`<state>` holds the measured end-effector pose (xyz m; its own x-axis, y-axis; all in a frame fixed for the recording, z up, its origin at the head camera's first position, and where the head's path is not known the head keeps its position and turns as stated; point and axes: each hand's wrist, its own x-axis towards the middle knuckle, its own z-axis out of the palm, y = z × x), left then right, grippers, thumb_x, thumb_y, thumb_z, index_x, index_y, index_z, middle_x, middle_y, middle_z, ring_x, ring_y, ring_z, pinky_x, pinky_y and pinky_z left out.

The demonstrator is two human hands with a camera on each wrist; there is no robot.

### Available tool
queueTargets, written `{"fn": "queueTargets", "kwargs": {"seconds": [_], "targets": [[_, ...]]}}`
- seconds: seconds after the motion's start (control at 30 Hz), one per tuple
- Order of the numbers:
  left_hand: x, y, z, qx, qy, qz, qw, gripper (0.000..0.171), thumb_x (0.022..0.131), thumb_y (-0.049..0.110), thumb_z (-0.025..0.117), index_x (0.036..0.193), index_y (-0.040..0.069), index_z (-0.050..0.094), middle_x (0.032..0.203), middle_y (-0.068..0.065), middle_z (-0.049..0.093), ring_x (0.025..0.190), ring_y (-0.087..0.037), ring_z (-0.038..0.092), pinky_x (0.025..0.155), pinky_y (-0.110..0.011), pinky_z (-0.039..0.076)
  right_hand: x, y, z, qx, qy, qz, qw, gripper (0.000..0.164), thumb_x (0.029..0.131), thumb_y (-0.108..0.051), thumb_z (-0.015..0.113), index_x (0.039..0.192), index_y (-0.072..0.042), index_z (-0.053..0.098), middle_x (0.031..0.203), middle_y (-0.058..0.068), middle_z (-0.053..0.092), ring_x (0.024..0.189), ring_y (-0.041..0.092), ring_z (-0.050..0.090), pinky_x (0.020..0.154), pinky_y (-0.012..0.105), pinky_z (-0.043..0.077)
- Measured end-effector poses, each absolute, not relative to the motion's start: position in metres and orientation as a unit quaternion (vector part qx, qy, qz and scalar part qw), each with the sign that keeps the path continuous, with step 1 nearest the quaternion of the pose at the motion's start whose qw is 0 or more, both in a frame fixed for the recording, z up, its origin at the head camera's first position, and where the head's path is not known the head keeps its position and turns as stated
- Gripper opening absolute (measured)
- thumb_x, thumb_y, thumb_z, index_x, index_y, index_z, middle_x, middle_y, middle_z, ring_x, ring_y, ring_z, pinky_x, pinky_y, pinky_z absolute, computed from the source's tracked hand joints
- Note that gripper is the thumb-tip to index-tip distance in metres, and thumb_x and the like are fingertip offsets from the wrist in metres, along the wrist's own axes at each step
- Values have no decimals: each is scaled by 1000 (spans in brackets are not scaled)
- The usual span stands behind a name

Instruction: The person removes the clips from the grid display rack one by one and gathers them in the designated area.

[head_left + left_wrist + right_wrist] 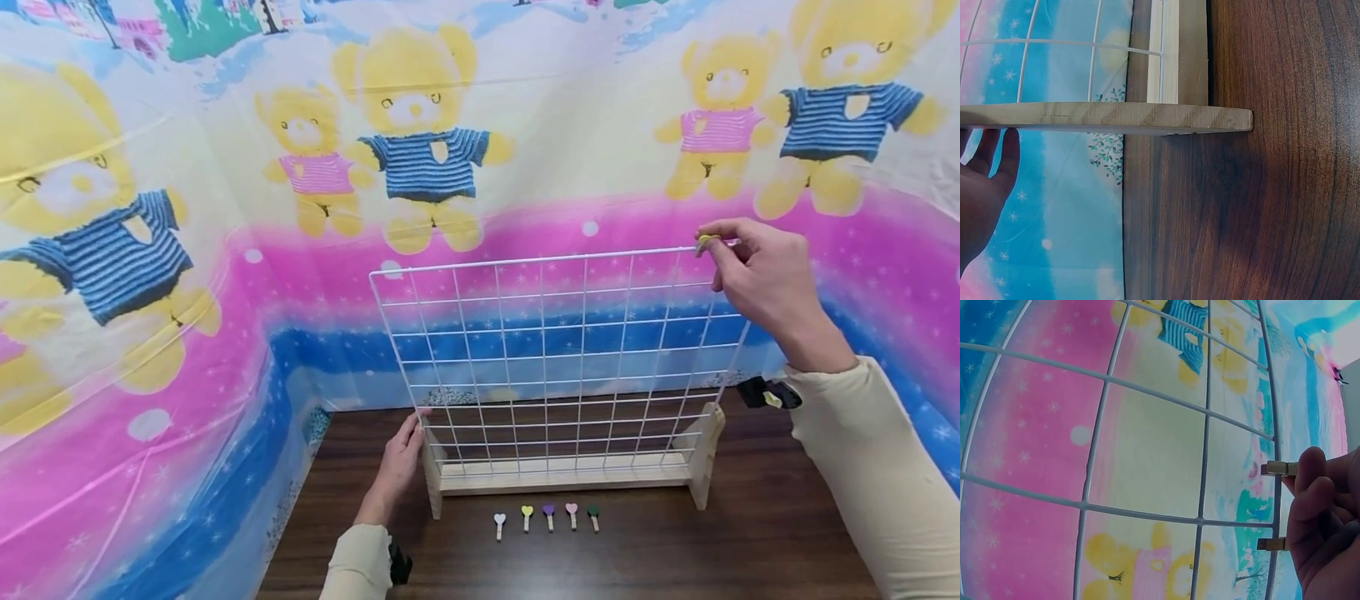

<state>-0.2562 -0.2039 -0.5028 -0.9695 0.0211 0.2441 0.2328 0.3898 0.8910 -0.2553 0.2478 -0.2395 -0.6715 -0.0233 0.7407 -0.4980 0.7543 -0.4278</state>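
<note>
My right hand (772, 279) pinches a small wooden clothespin (1282, 468) on the edge wire of the white wire grid (547, 258). A yellow heart (707, 239) shows between finger and thumb, at the grid's upper right corner. Beside it on the same wire, a second clothespin (1272, 544) appears in the right wrist view, partly covered by the hand. My left hand (397, 462) touches the left side board (1147, 117) of the wooden stand with its fingertips; the fingers look fairly straight. The grid stands upright in this stand's base bar (562, 477).
In front of the stand, several heart clothespins lie in a row on the dark wood table (465, 567): white (499, 525), yellow (527, 517), purple (549, 517), pink (572, 515) and green (594, 517). A bear-printed cloth (555, 150) hangs behind and at both sides.
</note>
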Motion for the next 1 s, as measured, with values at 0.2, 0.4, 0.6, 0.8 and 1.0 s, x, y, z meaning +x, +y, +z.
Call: {"fn": "queueTargets", "kwargs": {"seconds": [0.2, 0.4, 0.6, 0.8, 1.0], "targets": [[-246, -198, -488, -72, -828, -548, 94, 32, 100, 5, 41, 131, 0, 50, 134, -26, 48, 118, -38, 45, 94, -53, 36, -253, 246, -241, 155, -820, 360, 417, 21, 94, -19, 57, 102, -6, 72, 66, -1, 60, 48, 3, 52, 40, 18, 35], [-248, -200, -497, -74, -831, -543, 97, 31, 100, 4, 42, 129, 1, 51, 130, -26, 49, 113, -37, 46, 91, -52, 37, -243, 244, -246, 160, -809, 383, 416, 18, 92, -19, 61, 103, -10, 73, 62, -1, 59, 47, 6, 53, 37, 19, 32], [-265, -208, -524, -69, -827, -549, 94, 33, 102, 13, 41, 133, 7, 50, 136, -21, 47, 119, -34, 45, 94, -53, 36, -232, 240, -259, 201, -816, 369, 398, 15, 92, -13, 61, 102, -10, 72, 60, -1, 59, 45, 6, 52, 33, 23, 29], [-266, -209, -525, -78, -828, -546, 100, 33, 103, 14, 41, 134, 7, 49, 135, -22, 48, 117, -34, 46, 93, -53, 37, -221, 236, -284, 220, -837, 344, 364, 14, 92, -11, 61, 101, -13, 72, 56, -8, 56, 41, 6, 48, 32, 24, 26], [-267, -209, -523, -77, -824, -552, 100, 34, 103, 14, 40, 134, 6, 48, 137, -22, 46, 119, -35, 45, 94, -54, 36, -217, 232, -315, 238, -856, 330, 319, 17, 91, -6, 62, 103, -16, 70, 54, -9, 52, 43, 6, 46, 35, 22, 29]]}}
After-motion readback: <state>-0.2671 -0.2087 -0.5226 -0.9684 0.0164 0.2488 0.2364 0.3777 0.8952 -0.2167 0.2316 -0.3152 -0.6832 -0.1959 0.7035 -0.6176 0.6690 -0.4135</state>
